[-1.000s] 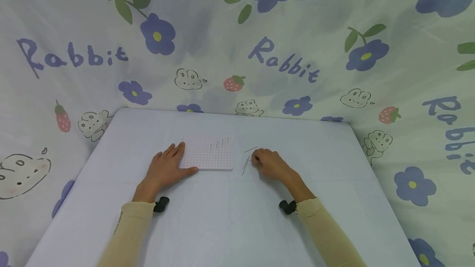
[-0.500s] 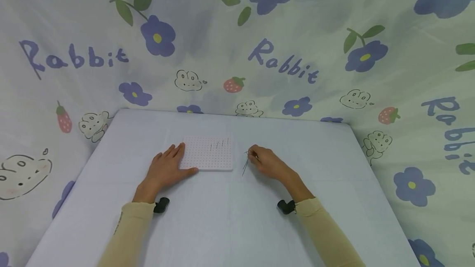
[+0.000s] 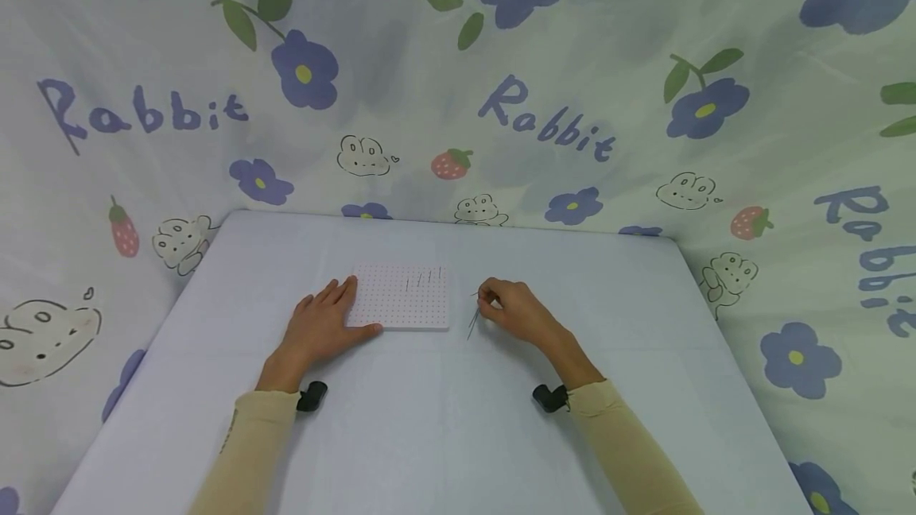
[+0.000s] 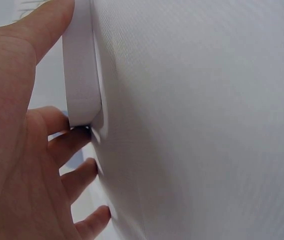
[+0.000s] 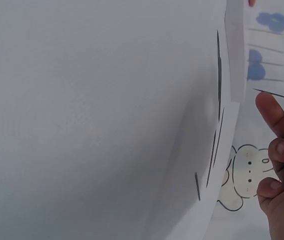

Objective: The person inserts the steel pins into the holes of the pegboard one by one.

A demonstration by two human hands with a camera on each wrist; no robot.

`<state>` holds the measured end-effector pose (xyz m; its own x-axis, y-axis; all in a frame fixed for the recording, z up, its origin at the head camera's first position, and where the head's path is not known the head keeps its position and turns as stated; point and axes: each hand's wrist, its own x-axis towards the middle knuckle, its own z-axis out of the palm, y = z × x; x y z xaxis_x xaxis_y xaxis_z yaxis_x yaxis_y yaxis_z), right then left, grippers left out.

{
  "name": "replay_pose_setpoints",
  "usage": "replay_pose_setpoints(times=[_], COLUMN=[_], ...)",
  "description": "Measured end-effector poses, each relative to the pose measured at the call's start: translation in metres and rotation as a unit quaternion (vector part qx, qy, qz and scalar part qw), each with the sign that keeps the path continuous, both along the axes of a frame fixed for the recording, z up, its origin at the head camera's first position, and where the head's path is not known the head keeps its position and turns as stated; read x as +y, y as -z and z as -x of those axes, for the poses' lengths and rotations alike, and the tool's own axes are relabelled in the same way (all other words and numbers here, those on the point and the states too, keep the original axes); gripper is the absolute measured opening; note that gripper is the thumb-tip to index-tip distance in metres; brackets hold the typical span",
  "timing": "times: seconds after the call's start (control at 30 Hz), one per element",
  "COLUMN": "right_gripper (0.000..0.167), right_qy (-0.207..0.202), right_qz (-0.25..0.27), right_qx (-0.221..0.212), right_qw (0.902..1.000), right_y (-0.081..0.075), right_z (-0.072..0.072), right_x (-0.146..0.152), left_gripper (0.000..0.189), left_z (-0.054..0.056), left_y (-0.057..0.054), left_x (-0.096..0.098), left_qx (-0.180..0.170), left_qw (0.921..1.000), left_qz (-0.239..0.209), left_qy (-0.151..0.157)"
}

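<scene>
Held needle (image 5: 269,93): one, thin and dark, above the worktop (image 3: 429,420), to the right of the board; its pointed end juts out past the fingertips.

Right hand (image 3: 518,312): grip clamped on the held needle, thumb and forefinger together.

Board (image 3: 397,308): one, white, rectangular, dotted in a regular grid; flat on the worktop, left of the middle and nearer the far edge than the near edge.

Standing needles (image 3: 429,276): four, dark, upright or slightly tilted in the board, spaced in a line near its far right corner.

Loose needles (image 5: 219,82): several, dark, lying on the worktop between the board's right edge and the right hand — some close together, one shorter-looking piece apart from the rest; exact count unclear.

Left hand (image 3: 318,326): grip spread, fingers apart; forefinger against the board's left edge, thumb on its near edge, around the near left corner. The other fingertips rest on the worktop.

Sleeves (image 3: 633,443): two, beige, coming in over the worktop's near edge.

Wrist devices (image 3: 312,396): two, black, one at each cuff.

Backdrop (image 3: 408,94): pale cloth behind the worktop's far edge and along both sides — printed with blue flowers, strawberries, rabbits and the word "Rabbit".
</scene>
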<state>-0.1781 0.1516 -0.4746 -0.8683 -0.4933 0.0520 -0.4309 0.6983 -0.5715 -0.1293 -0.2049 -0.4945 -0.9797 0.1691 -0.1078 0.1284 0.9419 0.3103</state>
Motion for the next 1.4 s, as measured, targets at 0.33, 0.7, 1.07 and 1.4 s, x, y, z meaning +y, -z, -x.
replay_pose_setpoints(times=[0.33,0.7,1.07,1.4], right_gripper=[0.010,0.006,0.008,0.009], right_qy=[-0.010,-0.005,-0.021,-0.020], right_qz=[0.022,0.011,0.016,0.010], right_qx=[0.017,0.014,0.011,0.013], right_qw=[0.9995,0.9998,0.9996,0.9997], right_y=[-0.003,-0.004,-0.009,-0.009], right_z=[0.001,0.007,0.010,0.014], right_x=[-0.004,-0.012,-0.023,-0.031], left_gripper=[0.111,0.112,0.111,0.109], left_z=[0.000,0.000,-0.001,0.000], left_y=[0.001,0.001,0.001,-0.001], left_x=[0.000,0.001,0.001,0.001], left_qx=[0.002,0.000,-0.001,0.005], left_qw=[1.0000,1.0000,1.0000,1.0000], left_qz=[0.001,-0.001,0.001,0.001], left_qy=[-0.002,-0.003,-0.001,0.000])
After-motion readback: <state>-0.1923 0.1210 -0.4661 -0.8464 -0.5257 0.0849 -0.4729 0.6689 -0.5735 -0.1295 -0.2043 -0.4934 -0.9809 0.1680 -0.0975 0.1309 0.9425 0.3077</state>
